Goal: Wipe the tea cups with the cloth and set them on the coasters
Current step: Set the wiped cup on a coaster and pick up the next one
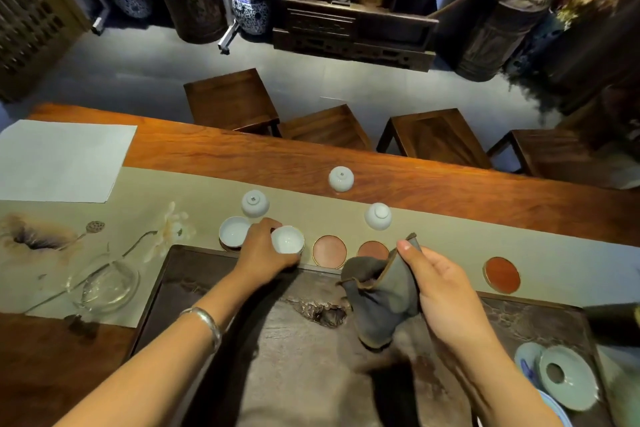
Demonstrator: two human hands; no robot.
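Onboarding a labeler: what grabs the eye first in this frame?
The left hand holds an upright white cup at the coaster row, beside another upright cup already on a coaster. The right hand pinches a grey cloth over the dark tea tray. Three cups sit upside down behind the row.

The left hand (pixel 263 250) hides the coaster under its cup (pixel 287 240) (grip partly unseen), and the pale saucer (pixel 568 378) is edge-cropped.

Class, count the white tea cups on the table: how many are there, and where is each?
5. Three upside-down: one on bare wood, two on the runner. Two upright: one on the leftmost coaster, one in the left hand.
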